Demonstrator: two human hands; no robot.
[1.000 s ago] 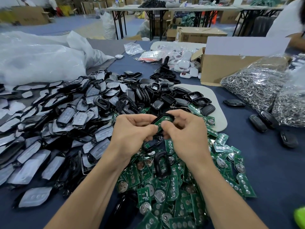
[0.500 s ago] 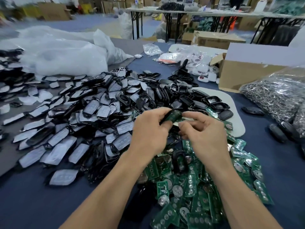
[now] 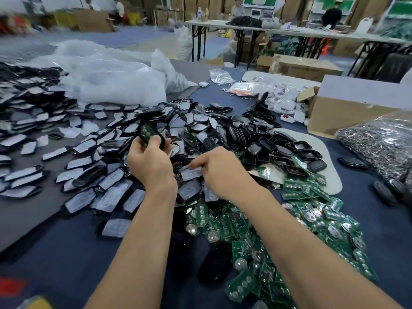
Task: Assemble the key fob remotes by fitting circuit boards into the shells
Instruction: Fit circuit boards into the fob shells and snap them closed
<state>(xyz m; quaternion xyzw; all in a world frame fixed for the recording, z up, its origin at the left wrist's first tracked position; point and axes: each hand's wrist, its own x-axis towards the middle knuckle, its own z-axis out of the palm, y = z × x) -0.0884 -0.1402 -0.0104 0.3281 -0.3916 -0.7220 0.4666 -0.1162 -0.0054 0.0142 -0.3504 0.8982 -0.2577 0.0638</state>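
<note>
My left hand (image 3: pixel 149 158) grips a black key fob shell with a green circuit board (image 3: pixel 148 131) seated in it, raised above the pile of film-covered shell halves (image 3: pixel 107 175). My right hand (image 3: pixel 219 169) reaches down into that pile and pinches a grey film-covered shell piece (image 3: pixel 192 171) between thumb and fingers. A heap of green circuit boards (image 3: pixel 256 230) with coin cells lies below my right forearm. Empty black shell backs (image 3: pixel 278 148) are piled beyond my right hand.
White plastic bags (image 3: pixel 107 79) lie at the back left. A cardboard box (image 3: pixel 338 110) and a bag of metal key rings (image 3: pixel 379 139) stand at the right. Several finished black fobs (image 3: pixel 388 190) lie near the right edge. People stand at far tables.
The hands have parted. My left hand carried the shell with the board up and left. My right hand let go of it and dropped onto the pile of film-covered pieces.
</note>
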